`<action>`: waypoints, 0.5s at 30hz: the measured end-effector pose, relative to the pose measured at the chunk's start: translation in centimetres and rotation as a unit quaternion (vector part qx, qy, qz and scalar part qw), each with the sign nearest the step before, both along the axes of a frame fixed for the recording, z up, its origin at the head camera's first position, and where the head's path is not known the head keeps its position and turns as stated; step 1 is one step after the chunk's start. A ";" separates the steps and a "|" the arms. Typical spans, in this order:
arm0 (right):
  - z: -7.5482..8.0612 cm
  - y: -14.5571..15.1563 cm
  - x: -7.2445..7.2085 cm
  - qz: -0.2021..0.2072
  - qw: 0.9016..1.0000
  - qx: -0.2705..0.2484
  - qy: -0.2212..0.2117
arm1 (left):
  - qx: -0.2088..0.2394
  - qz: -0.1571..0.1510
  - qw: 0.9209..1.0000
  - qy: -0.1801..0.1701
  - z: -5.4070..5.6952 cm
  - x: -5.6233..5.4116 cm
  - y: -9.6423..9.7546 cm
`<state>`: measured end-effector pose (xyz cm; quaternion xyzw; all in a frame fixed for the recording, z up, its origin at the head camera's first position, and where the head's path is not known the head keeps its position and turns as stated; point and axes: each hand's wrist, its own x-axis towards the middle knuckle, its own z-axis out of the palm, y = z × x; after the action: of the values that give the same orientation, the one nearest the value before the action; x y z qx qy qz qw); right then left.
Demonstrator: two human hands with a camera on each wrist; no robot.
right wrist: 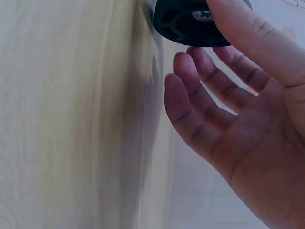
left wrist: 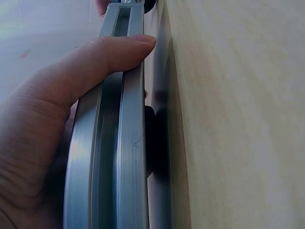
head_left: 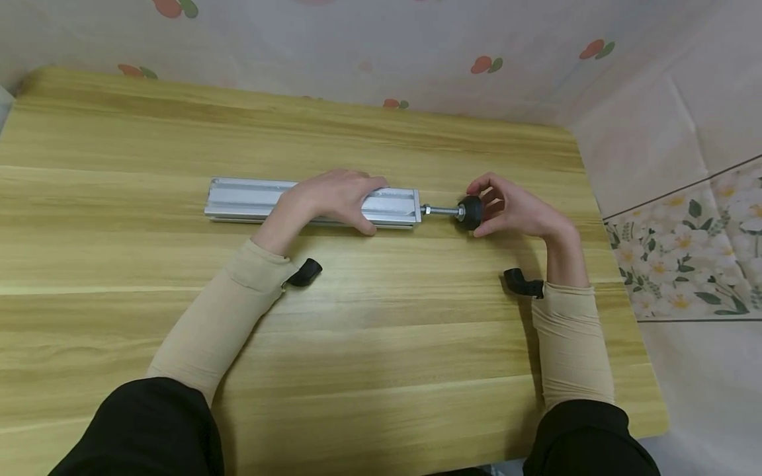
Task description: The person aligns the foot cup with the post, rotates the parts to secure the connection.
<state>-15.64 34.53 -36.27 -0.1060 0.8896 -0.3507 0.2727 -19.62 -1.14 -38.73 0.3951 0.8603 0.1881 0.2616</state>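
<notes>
Left hand: I have my left hand [head_left: 336, 197] gripping the aluminium profile [head_left: 250, 197] from above, nearer its right end, thumb on the near side.
Right hand: my right hand [head_left: 516, 208] pinches the round black foot [head_left: 471, 213] between thumb and fingers.
Profile: it stretches left to right over the far half of the bench [head_left: 387, 330].
Threaded rod: from the profile's right end, the rod [head_left: 443, 211] runs straight to the foot.
Backdrop: I see fruit prints on the wall [head_left: 357, 53].
</notes>
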 end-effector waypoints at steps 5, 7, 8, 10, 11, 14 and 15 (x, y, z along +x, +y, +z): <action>0.1 -0.1 0.1 -0.003 1.000 0.006 0.017 | -0.003 -0.003 1.000 -0.002 0.0 0.0 0.1; 0.1 0.0 0.1 -0.004 1.000 0.006 0.023 | -0.003 -0.003 1.000 -0.004 0.0 0.0 0.1; 0.1 0.1 0.1 -0.004 1.000 0.006 0.026 | -0.003 -0.003 1.000 -0.004 0.1 0.0 0.2; 0.1 0.3 0.1 -0.006 1.000 0.006 0.029 | -0.001 -0.002 1.000 -0.004 0.1 0.0 0.2; 0.1 0.4 0.1 -0.007 1.000 0.005 0.029 | -0.001 -0.002 1.000 -0.004 0.1 0.0 0.3; 0.0 0.8 0.2 -0.001 1.000 0.001 0.030 | 0.001 -0.003 1.000 -0.003 0.2 0.0 0.3; -0.1 1.0 0.2 0.003 1.000 0.002 0.030 | 0.001 -0.003 1.000 -0.003 0.2 0.0 0.3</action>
<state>-15.46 35.50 -36.33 -0.1185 0.8978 -0.3447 0.2470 -19.59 -0.83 -38.57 0.3975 0.8579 0.1894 0.2648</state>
